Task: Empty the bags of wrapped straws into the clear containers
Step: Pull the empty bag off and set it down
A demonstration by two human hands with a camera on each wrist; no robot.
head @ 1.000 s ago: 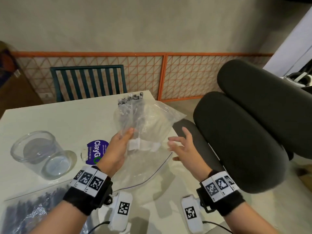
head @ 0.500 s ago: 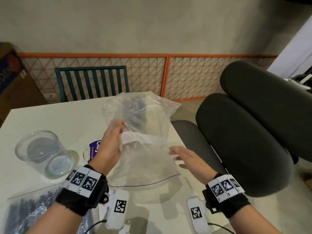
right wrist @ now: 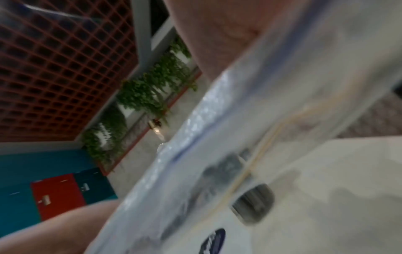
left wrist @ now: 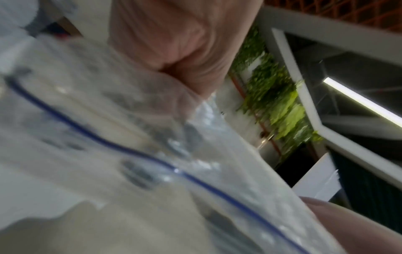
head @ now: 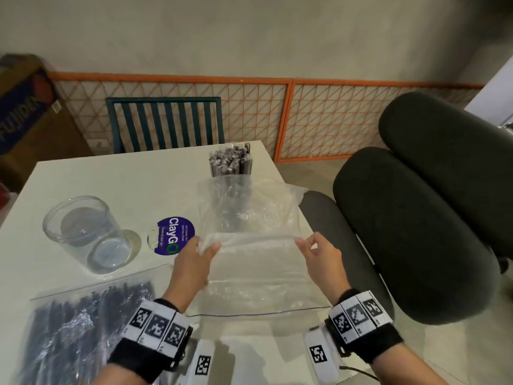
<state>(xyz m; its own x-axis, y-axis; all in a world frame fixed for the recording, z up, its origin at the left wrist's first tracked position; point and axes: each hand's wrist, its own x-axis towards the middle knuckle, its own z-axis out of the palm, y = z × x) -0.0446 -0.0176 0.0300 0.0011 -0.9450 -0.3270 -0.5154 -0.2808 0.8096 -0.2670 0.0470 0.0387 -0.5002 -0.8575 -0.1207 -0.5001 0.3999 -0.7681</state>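
Observation:
An empty clear zip bag [head: 258, 262] with a blue seal line hangs folded over between my hands above the white table [head: 133, 184]. My left hand [head: 205, 245] pinches the fold at its left end, and my right hand [head: 305, 241] pinches it at the right end. Behind the bag, a clear container [head: 231, 162] packed with dark wrapped straws stands near the table's far edge. At the left stands an empty clear container [head: 86, 234]. A full bag of wrapped straws [head: 77, 329] lies at the near left. Both wrist views are blurred, showing only bag plastic [left wrist: 152, 154] [right wrist: 217, 154].
A round purple ClayGo sticker [head: 173, 240] lies between the empty container and my left hand. A dark padded office chair [head: 410, 223] stands close against the table's right side. A green slatted chair [head: 166, 123] sits behind the table, in front of an orange mesh fence.
The bag has come down from upright to a folded, flatter spread nearer me. My right hand, free before, now pinches it. The filled container now shows behind it.

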